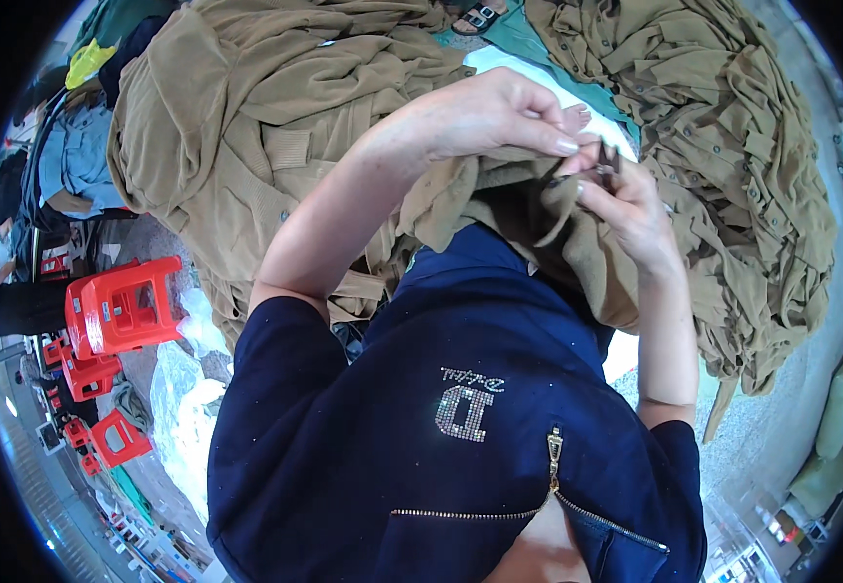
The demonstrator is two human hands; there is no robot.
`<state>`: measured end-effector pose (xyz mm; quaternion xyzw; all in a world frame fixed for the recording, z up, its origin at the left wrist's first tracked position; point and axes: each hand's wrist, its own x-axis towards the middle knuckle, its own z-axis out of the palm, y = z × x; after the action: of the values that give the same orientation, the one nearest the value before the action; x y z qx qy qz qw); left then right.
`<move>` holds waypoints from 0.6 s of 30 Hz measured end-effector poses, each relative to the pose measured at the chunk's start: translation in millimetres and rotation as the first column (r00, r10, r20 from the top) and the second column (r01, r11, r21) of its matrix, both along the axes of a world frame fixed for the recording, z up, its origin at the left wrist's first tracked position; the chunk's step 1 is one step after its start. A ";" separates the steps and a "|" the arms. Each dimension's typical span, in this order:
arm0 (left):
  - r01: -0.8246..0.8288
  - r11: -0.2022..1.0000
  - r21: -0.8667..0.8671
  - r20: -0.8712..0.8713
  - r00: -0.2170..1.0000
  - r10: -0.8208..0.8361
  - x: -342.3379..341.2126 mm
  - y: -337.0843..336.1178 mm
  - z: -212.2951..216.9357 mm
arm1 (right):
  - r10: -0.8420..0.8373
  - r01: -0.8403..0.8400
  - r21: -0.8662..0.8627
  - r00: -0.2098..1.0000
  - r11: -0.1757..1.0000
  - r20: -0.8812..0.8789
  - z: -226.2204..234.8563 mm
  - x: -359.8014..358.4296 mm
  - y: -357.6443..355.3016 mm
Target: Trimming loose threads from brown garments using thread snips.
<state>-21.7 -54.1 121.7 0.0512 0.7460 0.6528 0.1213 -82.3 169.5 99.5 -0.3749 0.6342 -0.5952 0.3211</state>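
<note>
A tan-brown knit garment (596,255) lies bunched across my lap, its upper edge lifted between my hands. My left hand (514,115) reaches over from the left and pinches the cloth between thumb and fingertips. Close beside it, my right hand (633,209) is closed on the same garment, thumb against a fold. A small dark object shows among the right fingers; its kind is too hidden to tell. The fingertips of both hands nearly meet.
Large heaps of tan-brown knitwear lie on the left (217,126) and, with buttons showing, on the right (732,146). Red plastic stools (125,306) and clear plastic wrap (183,398) are at the left. A sandal (477,17) shows at the far edge.
</note>
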 end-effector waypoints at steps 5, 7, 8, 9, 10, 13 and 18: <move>-0.106 0.979 0.174 0.076 0.993 0.094 38.9 -20.4 -31.7 | 0.244 -0.228 -0.107 0.954 0.968 0.174 -31.5 3.7 -24.1; -0.157 0.941 0.301 0.123 0.984 0.125 47.5 -20.0 -30.5 | 0.181 -0.144 -0.167 0.956 0.975 0.229 -33.8 -5.3 -28.0; -0.131 0.954 0.269 0.116 0.988 0.103 54.0 -20.4 -25.8 | 0.130 -0.015 -0.272 0.903 0.962 0.409 -26.3 -6.1 -24.4; -0.106 0.967 0.231 0.092 0.992 0.086 60.5 -19.0 -26.7 | 0.103 0.073 -0.340 0.876 0.938 0.472 -21.3 -11.2 -17.0; -0.079 0.979 0.187 0.065 0.996 0.068 67.5 -17.8 -28.9 | 0.058 0.159 -0.382 0.865 0.911 0.499 -14.4 -13.9 -14.4; -0.067 0.997 0.023 0.049 0.997 0.066 80.6 -25.0 -43.4 | -0.007 0.327 -0.492 0.838 0.807 0.546 32.5 -7.5 -0.4; -0.299 0.899 0.319 -0.147 0.922 0.359 105.6 -29.4 68.2 | 0.215 0.148 -0.728 0.899 0.669 0.381 109.7 -8.3 46.0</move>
<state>83.9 -83.5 189.9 0.0071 0.6482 0.7576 -0.0766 -90.6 215.5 209.2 -0.3415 0.2411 -0.8625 0.2853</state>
